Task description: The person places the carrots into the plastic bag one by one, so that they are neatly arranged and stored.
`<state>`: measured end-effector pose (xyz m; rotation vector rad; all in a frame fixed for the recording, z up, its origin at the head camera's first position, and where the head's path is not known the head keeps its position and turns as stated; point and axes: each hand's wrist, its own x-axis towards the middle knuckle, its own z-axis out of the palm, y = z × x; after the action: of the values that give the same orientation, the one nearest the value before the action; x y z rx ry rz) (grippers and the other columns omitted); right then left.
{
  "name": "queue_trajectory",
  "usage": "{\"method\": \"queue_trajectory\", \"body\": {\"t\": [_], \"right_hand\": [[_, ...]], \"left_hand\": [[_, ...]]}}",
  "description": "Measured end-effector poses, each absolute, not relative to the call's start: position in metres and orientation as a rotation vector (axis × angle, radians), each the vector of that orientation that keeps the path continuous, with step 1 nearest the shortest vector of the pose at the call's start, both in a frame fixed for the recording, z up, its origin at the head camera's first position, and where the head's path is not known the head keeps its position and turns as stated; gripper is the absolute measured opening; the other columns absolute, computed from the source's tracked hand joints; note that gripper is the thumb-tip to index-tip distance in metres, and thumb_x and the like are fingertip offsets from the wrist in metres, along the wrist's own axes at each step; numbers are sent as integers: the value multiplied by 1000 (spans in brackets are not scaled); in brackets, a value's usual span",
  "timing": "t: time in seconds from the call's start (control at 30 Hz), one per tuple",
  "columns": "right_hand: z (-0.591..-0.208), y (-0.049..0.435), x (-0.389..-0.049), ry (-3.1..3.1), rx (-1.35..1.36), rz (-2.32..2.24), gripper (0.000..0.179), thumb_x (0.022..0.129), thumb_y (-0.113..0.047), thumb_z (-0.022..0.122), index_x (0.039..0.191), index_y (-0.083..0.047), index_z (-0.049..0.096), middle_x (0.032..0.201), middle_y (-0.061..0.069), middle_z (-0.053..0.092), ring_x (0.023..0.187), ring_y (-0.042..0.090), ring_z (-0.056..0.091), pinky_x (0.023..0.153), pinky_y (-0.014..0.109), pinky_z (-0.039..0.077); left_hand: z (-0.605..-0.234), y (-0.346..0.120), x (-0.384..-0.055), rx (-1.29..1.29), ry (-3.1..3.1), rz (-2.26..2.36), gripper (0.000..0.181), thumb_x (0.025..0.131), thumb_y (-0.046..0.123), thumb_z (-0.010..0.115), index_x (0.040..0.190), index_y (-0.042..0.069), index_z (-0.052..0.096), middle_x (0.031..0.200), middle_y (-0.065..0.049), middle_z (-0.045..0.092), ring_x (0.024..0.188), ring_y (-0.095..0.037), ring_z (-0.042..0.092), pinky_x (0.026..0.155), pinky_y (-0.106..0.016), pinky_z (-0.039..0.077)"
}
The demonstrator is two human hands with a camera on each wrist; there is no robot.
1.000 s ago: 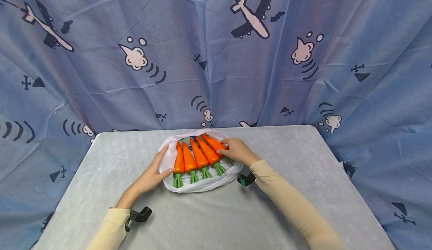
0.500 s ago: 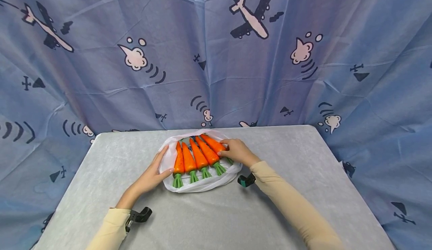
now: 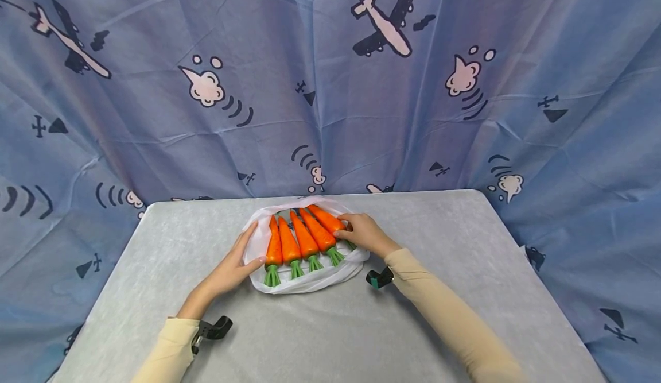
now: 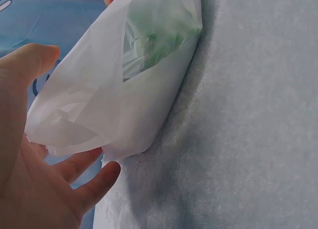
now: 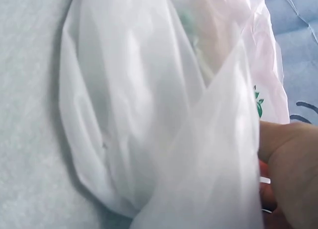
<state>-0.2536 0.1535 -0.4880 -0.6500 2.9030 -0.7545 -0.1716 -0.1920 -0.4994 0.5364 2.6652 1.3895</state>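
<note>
A white plastic bag point(image 3: 315, 284) lies mouth upward near the table's far edge. Several orange carrots point(image 3: 290, 245) with green stems lie fanned out in it. My left hand point(image 3: 227, 269) spreads along the bag's left side, its thumb by the leftmost carrot point(image 3: 273, 248). The left wrist view shows that hand point(image 4: 35, 189) with fingers loosely bent beside the bag point(image 4: 99, 90). At the right, my right hand point(image 3: 365, 232) pinches the rightmost carrot point(image 3: 325, 217) near its stem end. The bag point(image 5: 144, 100) hides most of the right fingers in the right wrist view.
A pale grey table point(image 3: 434, 233) extends around the bag on every side. Behind it hangs a blue curtain point(image 3: 268, 84) printed with airplanes. Each wrist wears a black camera mount, the left one point(image 3: 214, 330) and the right one point(image 3: 379, 278).
Very little differs. The right wrist has shifted slightly to the right, with its fingers still at the rightmost carrot; the left hand keeps its place at the bag.
</note>
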Motion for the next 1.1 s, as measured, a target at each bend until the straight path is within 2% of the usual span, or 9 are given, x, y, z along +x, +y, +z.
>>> {"method": "queue_trajectory", "body": {"t": [0.3,0.77,1.1], "right_hand": [[-492,156,-254,2888,-640,-793,47,90,-32,72,128,-5,65,75,3,65,68,11,54,68,26,45],[-493,152,-252,2922,-608,-809,46,88,-32,74,125,-5,67,87,7,68,77,16,59,76,32,49],[-495,153,-251,2927,-591,-807,49,88,-33,74,127,-4,66,88,8,69,78,17,59,76,33,50]], "left_hand": [[-499,-192,-173,510,2645,1373,88,96,34,64,160,30,5,165,-20,13,150,-46,19,116,-70,21],[-501,-193,-172,546,2646,1412,85,96,29,64,161,23,9,163,-22,16,148,-46,22,116,-69,23],[-499,-193,-170,516,2646,1398,87,96,31,65,161,25,7,164,-22,14,149,-46,21,116,-69,22]]}}
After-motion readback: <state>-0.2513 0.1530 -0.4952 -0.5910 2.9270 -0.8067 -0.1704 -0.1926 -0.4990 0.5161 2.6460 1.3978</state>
